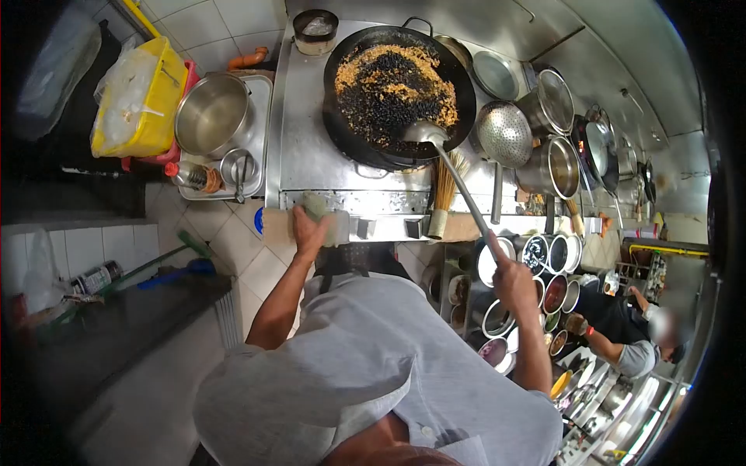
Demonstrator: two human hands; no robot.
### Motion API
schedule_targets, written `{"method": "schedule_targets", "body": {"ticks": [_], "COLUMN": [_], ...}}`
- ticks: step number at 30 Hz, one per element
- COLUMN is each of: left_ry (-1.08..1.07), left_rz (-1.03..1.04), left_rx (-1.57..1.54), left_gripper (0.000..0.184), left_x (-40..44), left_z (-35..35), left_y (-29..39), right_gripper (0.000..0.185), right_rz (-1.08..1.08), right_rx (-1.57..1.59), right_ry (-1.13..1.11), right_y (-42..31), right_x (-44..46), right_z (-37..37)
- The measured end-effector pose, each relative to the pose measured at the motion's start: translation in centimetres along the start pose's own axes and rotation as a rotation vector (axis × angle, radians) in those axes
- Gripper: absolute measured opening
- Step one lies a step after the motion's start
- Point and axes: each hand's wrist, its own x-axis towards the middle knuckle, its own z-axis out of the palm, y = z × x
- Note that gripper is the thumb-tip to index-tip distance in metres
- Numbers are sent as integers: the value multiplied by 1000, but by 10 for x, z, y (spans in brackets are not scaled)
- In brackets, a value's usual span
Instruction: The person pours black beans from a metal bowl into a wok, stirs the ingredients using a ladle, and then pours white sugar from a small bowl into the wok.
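A big black wok (332,116) on the steel stove holds orange-brown bits mixed with black beans (395,71). My right hand (515,286) is wrapped round the long handle of a ladle (465,190), whose bowl rests in the food at the wok's near right side. At the stove's front edge, left of the knobs, my left hand (310,231) is closed on a greenish cloth (316,205). A straw brush (443,198) stands just right of the wok, near the ladle handle.
Left of the stove are a steel pot (211,115) on a tray and a yellow basket (161,97). A perforated strainer (503,133) and pots lie at right. Below them are several bowls; another person (622,330) stands at far right.
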Motion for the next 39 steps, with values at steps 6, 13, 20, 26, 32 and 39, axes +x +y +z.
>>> {"method": "schedule_targets", "body": {"ticks": [6,13,20,26,32,39], "left_ry": [-176,-311,-314,-419,-555,-414], "left_rz": [-90,-411,-551,-605,-689,-570], "left_rx": [-1002,-862,-1239,-1365,-1378,-1331], "left_gripper": [75,76,34,22,24,22], "left_x": [19,54,89,39,41,57], "left_z": [14,52,99,62,79,113], "left_y": [111,219,213,248,240,216], "right_gripper": [94,89,87,86,91,93], "right_rz": [-56,-74,-162,-248,-268,-110], "right_rx": [255,546,533,316,-13,67], "right_ry": [115,50,35,-55,-18,28], "right_y": [17,58,96,140,114,39], "right_x": [63,63,49,17,29,73], "right_z": [87,48,17,-55,-48,63]}}
